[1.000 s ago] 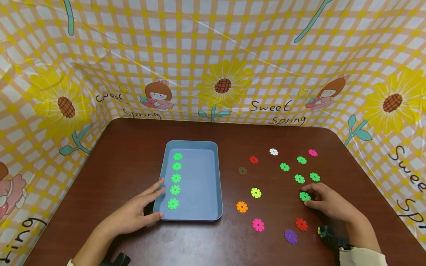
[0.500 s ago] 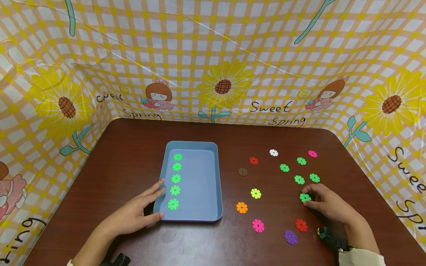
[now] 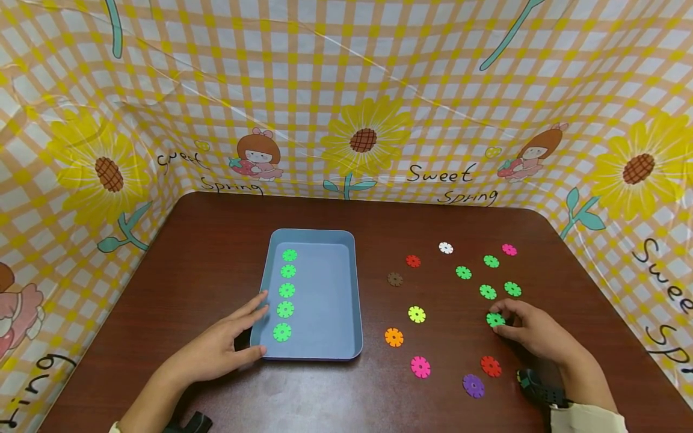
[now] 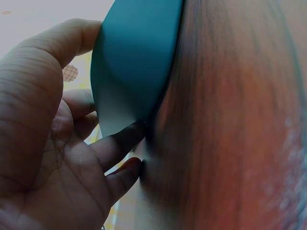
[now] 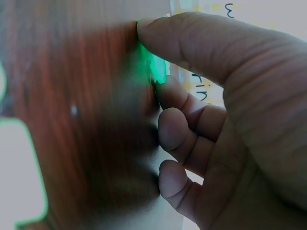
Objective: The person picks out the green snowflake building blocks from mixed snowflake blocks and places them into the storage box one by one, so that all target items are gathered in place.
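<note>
My right hand [image 3: 533, 331] pinches a green notched plastic disc [image 3: 495, 320] at its edges between thumb and index finger, low over the table. In the right wrist view the thumb [image 5: 192, 38] partly covers this green disc [image 5: 157, 66], and the other fingers are bent down at the tabletop. My left hand [image 3: 216, 349] has its fingers spread and rests at the left side of a blue-grey tray [image 3: 330, 353]. In the left wrist view those fingers touch the outer wall of the tray [image 4: 134, 57]. Inside the tray several green discs [image 3: 287, 290] lie in a column along the left.
Several loose green discs [image 3: 488, 291] lie beyond my right hand. Other notched discs are scattered around: yellow [image 3: 417, 314], orange [image 3: 394, 337], pink [image 3: 420, 367], purple [image 3: 473, 386], red [image 3: 491, 366], brown [image 3: 395, 279] and white [image 3: 446, 248]. A patterned cloth [image 3: 303, 78] surrounds the table.
Hardly anything differs. My right hand stays at the same green disc, which shifts only slightly, and my left hand keeps its place at the tray.
</note>
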`<action>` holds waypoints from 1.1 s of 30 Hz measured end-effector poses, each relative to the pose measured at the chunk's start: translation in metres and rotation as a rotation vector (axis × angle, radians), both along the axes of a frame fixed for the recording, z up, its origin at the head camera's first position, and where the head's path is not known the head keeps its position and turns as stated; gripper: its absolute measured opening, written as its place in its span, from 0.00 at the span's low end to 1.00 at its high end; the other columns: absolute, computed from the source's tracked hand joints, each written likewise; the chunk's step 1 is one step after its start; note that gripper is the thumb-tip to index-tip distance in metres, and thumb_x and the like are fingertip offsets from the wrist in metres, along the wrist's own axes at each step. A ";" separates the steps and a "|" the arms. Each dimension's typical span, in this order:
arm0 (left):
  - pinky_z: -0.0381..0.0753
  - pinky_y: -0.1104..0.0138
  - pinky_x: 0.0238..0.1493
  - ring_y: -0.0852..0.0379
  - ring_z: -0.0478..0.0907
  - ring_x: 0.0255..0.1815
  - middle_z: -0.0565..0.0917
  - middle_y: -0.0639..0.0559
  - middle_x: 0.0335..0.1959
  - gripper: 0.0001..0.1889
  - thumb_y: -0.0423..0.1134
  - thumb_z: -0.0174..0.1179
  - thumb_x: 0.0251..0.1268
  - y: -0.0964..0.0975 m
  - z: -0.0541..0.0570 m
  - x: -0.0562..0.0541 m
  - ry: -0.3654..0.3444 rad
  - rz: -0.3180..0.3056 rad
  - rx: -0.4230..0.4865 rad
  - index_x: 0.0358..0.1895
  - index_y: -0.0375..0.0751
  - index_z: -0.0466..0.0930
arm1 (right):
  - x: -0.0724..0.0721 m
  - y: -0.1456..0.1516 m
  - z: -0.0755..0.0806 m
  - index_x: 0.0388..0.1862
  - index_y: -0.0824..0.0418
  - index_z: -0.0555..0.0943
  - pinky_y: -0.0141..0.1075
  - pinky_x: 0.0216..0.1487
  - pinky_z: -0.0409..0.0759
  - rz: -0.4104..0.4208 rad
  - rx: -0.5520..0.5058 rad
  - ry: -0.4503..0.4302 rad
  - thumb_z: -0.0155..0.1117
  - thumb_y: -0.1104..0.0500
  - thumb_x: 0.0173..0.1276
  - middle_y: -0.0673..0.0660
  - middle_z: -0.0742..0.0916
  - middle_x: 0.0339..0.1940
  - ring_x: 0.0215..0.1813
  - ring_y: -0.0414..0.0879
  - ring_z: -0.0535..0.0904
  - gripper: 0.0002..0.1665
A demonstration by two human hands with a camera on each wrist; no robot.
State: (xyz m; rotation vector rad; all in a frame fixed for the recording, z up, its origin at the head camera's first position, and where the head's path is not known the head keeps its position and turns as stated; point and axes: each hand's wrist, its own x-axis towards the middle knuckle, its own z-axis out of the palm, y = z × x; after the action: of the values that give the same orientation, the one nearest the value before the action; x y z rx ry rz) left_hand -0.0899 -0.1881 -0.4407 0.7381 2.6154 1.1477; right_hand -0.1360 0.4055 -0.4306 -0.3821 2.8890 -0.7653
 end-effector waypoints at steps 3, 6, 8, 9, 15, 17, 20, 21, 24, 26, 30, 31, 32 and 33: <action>0.63 0.43 0.66 0.49 0.51 0.78 0.49 0.53 0.81 0.41 0.58 0.60 0.69 0.000 -0.001 0.000 -0.003 -0.001 0.000 0.76 0.36 0.59 | 0.001 0.000 -0.001 0.48 0.58 0.80 0.33 0.29 0.68 -0.011 0.003 0.006 0.72 0.60 0.65 0.49 0.78 0.33 0.28 0.37 0.69 0.14; 0.63 0.43 0.66 0.49 0.51 0.78 0.49 0.53 0.81 0.41 0.58 0.60 0.69 0.000 -0.001 0.000 -0.004 -0.001 0.000 0.76 0.37 0.59 | 0.001 0.001 -0.001 0.47 0.58 0.81 0.34 0.29 0.68 -0.016 0.008 0.007 0.72 0.59 0.65 0.49 0.77 0.33 0.28 0.38 0.69 0.14; 0.63 0.43 0.66 0.49 0.51 0.78 0.49 0.53 0.81 0.41 0.57 0.60 0.69 0.001 -0.001 0.000 -0.005 0.000 0.001 0.76 0.37 0.59 | 0.000 0.001 -0.001 0.47 0.58 0.81 0.34 0.30 0.68 -0.023 0.013 0.002 0.72 0.58 0.65 0.50 0.77 0.33 0.29 0.38 0.69 0.14; 0.63 0.43 0.66 0.49 0.50 0.78 0.49 0.53 0.81 0.41 0.57 0.60 0.69 0.001 -0.001 0.000 -0.006 -0.001 0.001 0.76 0.37 0.59 | 0.000 0.001 -0.001 0.47 0.58 0.81 0.34 0.30 0.68 -0.027 0.017 -0.001 0.72 0.58 0.65 0.50 0.78 0.32 0.29 0.38 0.69 0.14; 0.62 0.43 0.67 0.49 0.50 0.78 0.49 0.52 0.81 0.41 0.56 0.61 0.69 0.001 -0.001 0.001 -0.003 0.000 0.003 0.76 0.36 0.59 | -0.001 0.000 0.000 0.47 0.57 0.81 0.34 0.32 0.69 -0.035 0.027 -0.008 0.72 0.57 0.65 0.50 0.78 0.33 0.30 0.39 0.70 0.14; 0.62 0.43 0.67 0.49 0.50 0.78 0.49 0.52 0.81 0.41 0.56 0.61 0.69 0.001 -0.001 0.001 -0.004 0.001 0.004 0.76 0.36 0.59 | -0.001 0.001 -0.001 0.47 0.58 0.81 0.34 0.31 0.69 -0.031 0.021 -0.005 0.72 0.57 0.65 0.50 0.78 0.33 0.30 0.39 0.70 0.14; 0.63 0.43 0.67 0.50 0.50 0.78 0.49 0.53 0.81 0.40 0.56 0.61 0.69 0.000 -0.001 0.001 -0.005 0.003 0.005 0.76 0.37 0.59 | -0.001 0.001 -0.001 0.47 0.58 0.81 0.34 0.31 0.69 -0.030 0.016 -0.001 0.72 0.58 0.65 0.50 0.78 0.34 0.29 0.39 0.69 0.14; 0.63 0.43 0.67 0.50 0.50 0.78 0.49 0.53 0.81 0.40 0.56 0.61 0.69 0.000 -0.001 0.001 -0.004 0.003 0.005 0.76 0.37 0.59 | 0.000 0.001 -0.001 0.47 0.59 0.81 0.34 0.31 0.68 -0.027 0.014 0.000 0.72 0.58 0.65 0.51 0.78 0.34 0.29 0.39 0.69 0.14; 0.63 0.43 0.67 0.50 0.51 0.78 0.49 0.53 0.81 0.40 0.57 0.60 0.69 0.000 -0.001 0.001 -0.006 0.004 0.005 0.76 0.37 0.59 | 0.000 0.001 -0.002 0.48 0.59 0.81 0.34 0.31 0.68 -0.033 0.018 -0.001 0.72 0.58 0.65 0.50 0.78 0.34 0.29 0.39 0.69 0.14; 0.63 0.43 0.67 0.50 0.51 0.78 0.49 0.53 0.81 0.41 0.57 0.60 0.69 0.000 -0.001 0.001 -0.006 0.004 0.004 0.76 0.37 0.59 | 0.000 0.000 -0.001 0.48 0.60 0.81 0.34 0.31 0.68 -0.031 0.019 -0.004 0.72 0.58 0.65 0.51 0.77 0.34 0.30 0.39 0.68 0.15; 0.63 0.43 0.67 0.50 0.51 0.78 0.49 0.53 0.81 0.41 0.57 0.61 0.69 0.000 0.000 0.001 -0.010 0.005 0.007 0.76 0.37 0.59 | 0.000 -0.001 0.000 0.47 0.60 0.80 0.34 0.30 0.68 -0.022 0.008 0.000 0.72 0.59 0.65 0.51 0.77 0.34 0.29 0.39 0.68 0.14; 0.63 0.43 0.67 0.50 0.51 0.78 0.49 0.53 0.81 0.41 0.57 0.61 0.69 0.000 0.000 0.001 -0.011 0.005 0.008 0.76 0.37 0.59 | 0.000 -0.002 0.001 0.47 0.60 0.80 0.34 0.30 0.68 -0.023 0.006 0.002 0.72 0.60 0.65 0.51 0.78 0.33 0.28 0.39 0.68 0.14; 0.63 0.43 0.67 0.50 0.50 0.78 0.49 0.53 0.81 0.41 0.56 0.61 0.69 0.000 0.000 0.001 -0.013 0.005 0.009 0.77 0.37 0.59 | 0.000 -0.002 0.001 0.46 0.59 0.80 0.34 0.30 0.68 -0.024 0.004 0.005 0.72 0.60 0.64 0.50 0.78 0.33 0.27 0.38 0.68 0.14; 0.63 0.43 0.67 0.50 0.50 0.78 0.49 0.53 0.81 0.41 0.56 0.61 0.69 0.000 0.000 0.001 -0.015 0.005 0.009 0.77 0.37 0.59 | 0.000 -0.002 0.001 0.46 0.59 0.80 0.34 0.30 0.69 -0.026 0.003 0.007 0.72 0.60 0.64 0.50 0.78 0.33 0.27 0.38 0.68 0.14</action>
State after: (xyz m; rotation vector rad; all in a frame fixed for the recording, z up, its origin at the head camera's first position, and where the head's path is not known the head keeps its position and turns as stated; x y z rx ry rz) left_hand -0.0891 -0.1877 -0.4404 0.7223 2.6034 1.1631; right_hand -0.1358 0.4036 -0.4296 -0.3483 2.9069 -0.7655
